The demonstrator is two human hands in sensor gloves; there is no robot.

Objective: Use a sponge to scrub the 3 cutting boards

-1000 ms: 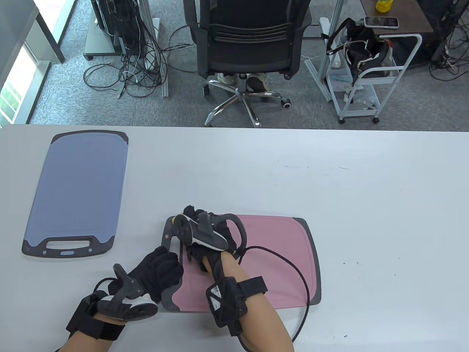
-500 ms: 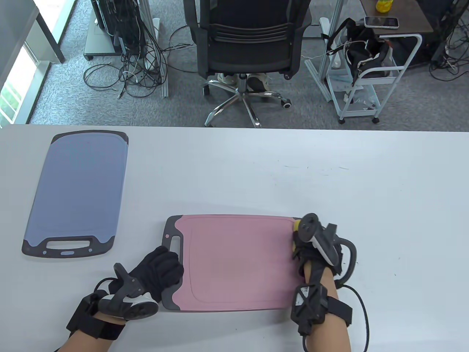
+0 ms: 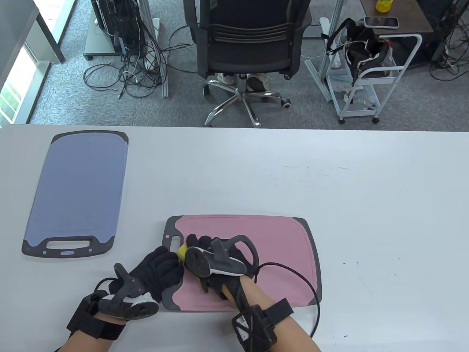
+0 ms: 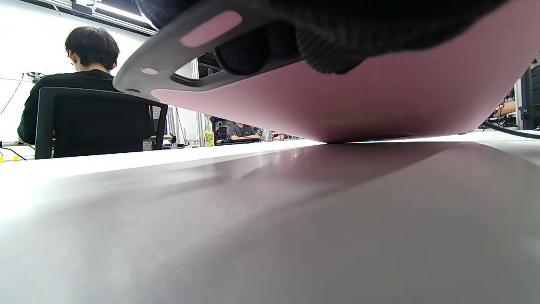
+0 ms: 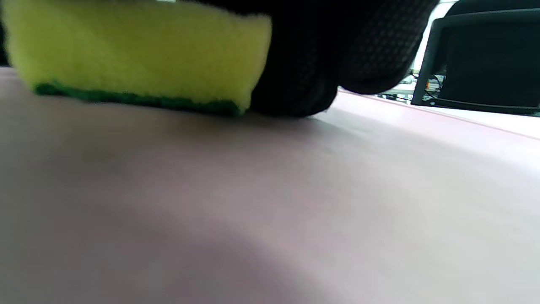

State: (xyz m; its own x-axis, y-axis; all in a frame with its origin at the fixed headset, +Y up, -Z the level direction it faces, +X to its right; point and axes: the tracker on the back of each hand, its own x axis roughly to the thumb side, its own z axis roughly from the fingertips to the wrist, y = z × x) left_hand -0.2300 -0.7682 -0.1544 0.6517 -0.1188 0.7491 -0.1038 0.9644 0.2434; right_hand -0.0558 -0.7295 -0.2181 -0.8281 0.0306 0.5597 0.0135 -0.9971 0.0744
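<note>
Pink board [image 3: 271,256] flat near desk [image 3: 366,205] front edge, handle end to the left. Left hand [image 3: 161,269] grips that handle end, fingers curled over its near-left corner. Right hand [image 3: 216,266] clasps sponge [image 3: 182,251], yellow with green underside, pressed onto the board's left part. Blue board [image 3: 80,187] lies at desk's far-left, untouched.

A white table [image 3: 366,205] carries a blue board [image 3: 78,187] far left and a pink board [image 3: 278,256] near the front.
</note>
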